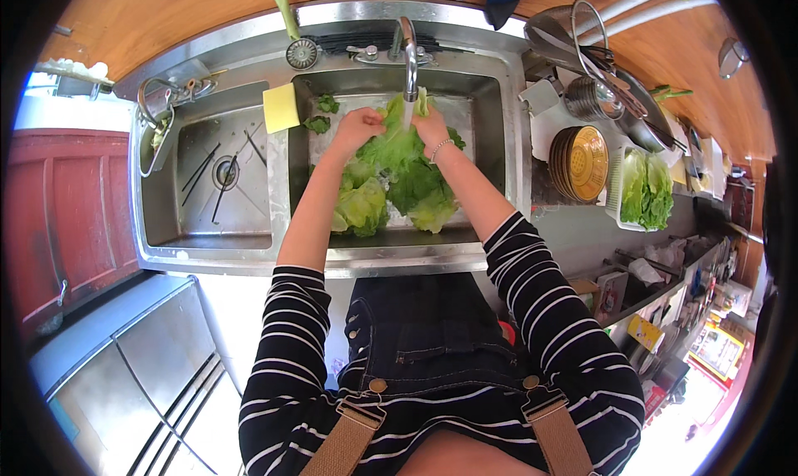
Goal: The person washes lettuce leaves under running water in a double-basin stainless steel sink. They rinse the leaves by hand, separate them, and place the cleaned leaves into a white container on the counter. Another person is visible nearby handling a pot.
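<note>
Both my hands hold a green lettuce leaf [394, 140] spread under the running tap [409, 70]. My left hand [360, 128] pinches its left edge between thumb and fingers. On the other side, my right hand [431, 127] grips the leaf near its pale stem end, and a beaded bracelet circles that wrist. Water falls onto the leaf between the hands. Below, loose lettuce leaves [363, 206] lie heaped in the right basin [489, 111] of the steel sink. Small torn leaf pieces [318, 124] stick to the basin's left side.
Chopsticks [224, 189] lie in the left basin around its drain. A yellow sponge cloth [281, 108] rests on the divider. To the right stand stacked yellow bowls [583, 164], a white basket [614, 189] of lettuce, and strainers [552, 30]. Several black chopsticks [349, 43] lie behind the tap.
</note>
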Available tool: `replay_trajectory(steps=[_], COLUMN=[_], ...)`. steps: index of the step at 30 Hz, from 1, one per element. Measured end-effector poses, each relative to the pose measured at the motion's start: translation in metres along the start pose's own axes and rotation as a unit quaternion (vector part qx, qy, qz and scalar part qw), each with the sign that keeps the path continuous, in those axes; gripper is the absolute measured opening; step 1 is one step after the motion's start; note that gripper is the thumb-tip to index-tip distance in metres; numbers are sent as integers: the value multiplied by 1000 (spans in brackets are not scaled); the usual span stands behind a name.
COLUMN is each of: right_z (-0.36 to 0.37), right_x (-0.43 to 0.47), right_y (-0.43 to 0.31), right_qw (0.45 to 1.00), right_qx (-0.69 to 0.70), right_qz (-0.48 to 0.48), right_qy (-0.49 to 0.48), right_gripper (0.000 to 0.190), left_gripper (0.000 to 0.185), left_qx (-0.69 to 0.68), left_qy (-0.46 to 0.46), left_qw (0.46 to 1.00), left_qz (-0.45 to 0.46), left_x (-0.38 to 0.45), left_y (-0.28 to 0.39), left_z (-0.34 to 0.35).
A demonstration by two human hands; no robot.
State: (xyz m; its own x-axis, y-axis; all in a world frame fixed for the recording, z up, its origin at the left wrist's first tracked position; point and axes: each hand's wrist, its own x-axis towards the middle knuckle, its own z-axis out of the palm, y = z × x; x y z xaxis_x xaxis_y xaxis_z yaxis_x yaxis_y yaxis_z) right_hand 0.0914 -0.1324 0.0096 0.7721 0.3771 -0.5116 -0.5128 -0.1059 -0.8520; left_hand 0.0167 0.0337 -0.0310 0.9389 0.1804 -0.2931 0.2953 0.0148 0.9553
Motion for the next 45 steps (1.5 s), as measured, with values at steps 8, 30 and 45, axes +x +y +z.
replay_trajectory(steps=[8,30,45], right_z=[34,-141,20], right_x=[25,-37,1], right_y=[-12,18,18], right_qw=[938,977,999], right_qx=[-277,56,-22], right_qz=[-193,-3,15], right_qy=[85,206,-33], right_gripper=[35,28,43], left_gripper=[20,37,52], left_qx=[302,-3,275], left_qy=[260,-18,97], left_qw=[907,1000,956], left_qz=[-137,9,13], left_x=[-22,32,-4], left_y=[-84,3,15], left_z=[-27,81,25])
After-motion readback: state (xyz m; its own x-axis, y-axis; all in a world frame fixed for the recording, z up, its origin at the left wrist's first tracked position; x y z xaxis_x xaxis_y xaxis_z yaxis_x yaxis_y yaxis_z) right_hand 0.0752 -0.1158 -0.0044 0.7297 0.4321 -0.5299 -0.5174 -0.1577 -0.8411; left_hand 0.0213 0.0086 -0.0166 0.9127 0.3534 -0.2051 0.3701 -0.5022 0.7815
